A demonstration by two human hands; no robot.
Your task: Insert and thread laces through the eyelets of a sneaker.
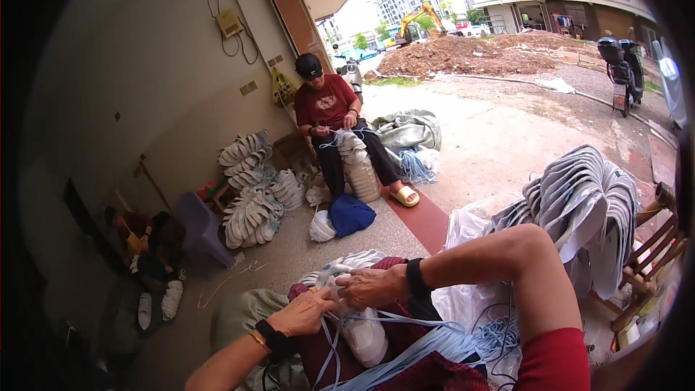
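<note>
A white shoe upper (364, 339) lies across my lap, toe toward me, with light blue shoelaces (413, 353) trailing over it and off to the right. My left hand (304, 313) is closed at the upper's left edge, fingers bent against it. Bent over the upper's opening is my right hand (373, 287), its thumb and fingers drawn together. What is pinched in it is too small to make out. More white uppers (355, 261) sit just beyond my hands, partly hidden by them.
A large stack of grey-white uppers (572, 203) leans at the right beside a wooden frame (651, 246). Ahead, a seated person (329, 108) handles a lace over another stack. Piled uppers (253, 210) and a purple chair (205, 228) stand left; a blue cloth (352, 215) lies on the floor.
</note>
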